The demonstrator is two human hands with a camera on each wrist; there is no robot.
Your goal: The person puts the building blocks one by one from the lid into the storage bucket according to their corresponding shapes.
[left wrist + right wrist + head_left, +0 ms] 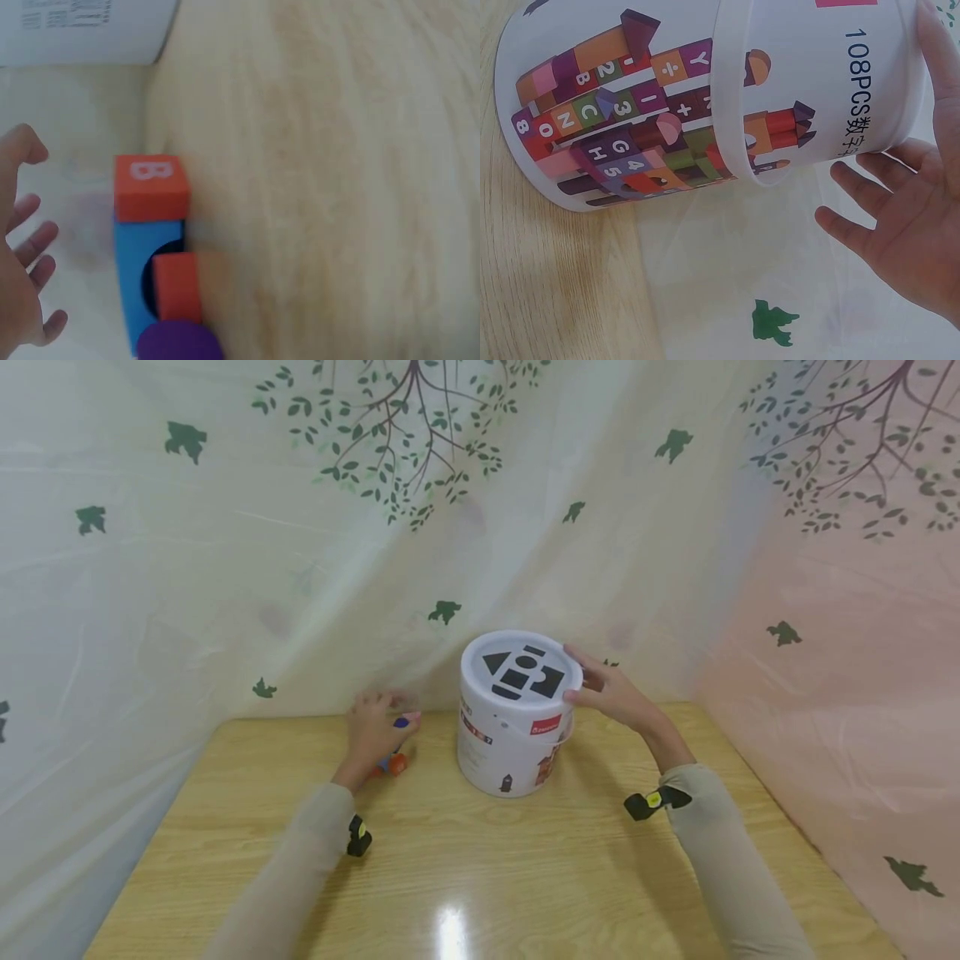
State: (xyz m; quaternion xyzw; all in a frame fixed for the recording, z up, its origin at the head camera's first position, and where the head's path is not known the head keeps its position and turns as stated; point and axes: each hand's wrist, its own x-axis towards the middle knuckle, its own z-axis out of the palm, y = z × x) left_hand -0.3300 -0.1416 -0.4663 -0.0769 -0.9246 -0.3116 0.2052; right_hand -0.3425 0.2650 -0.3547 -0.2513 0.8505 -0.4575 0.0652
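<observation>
My right hand (611, 689) touches the white building-block bucket's (501, 739) rim, fingers spread, presumably steadying it upright on the table (465, 860). My left hand's (371, 731) fingers hang loosely apart, empty, beside the red B block (151, 187) and blue block (132, 255).

Beige sleeves (733, 864), black wrist cameras (640, 807) with yellow, perhaps printed, labels (655, 799)

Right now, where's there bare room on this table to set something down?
Biggest patch: the near part of the wood-grain table, between the two beige sleeves, before the white cylindrical bucket. Bare strips lie outside each sleeve. It's crowded at the back, where the left hand is beside red, blue and purple blocks and the right hand touches the bucket.
</observation>
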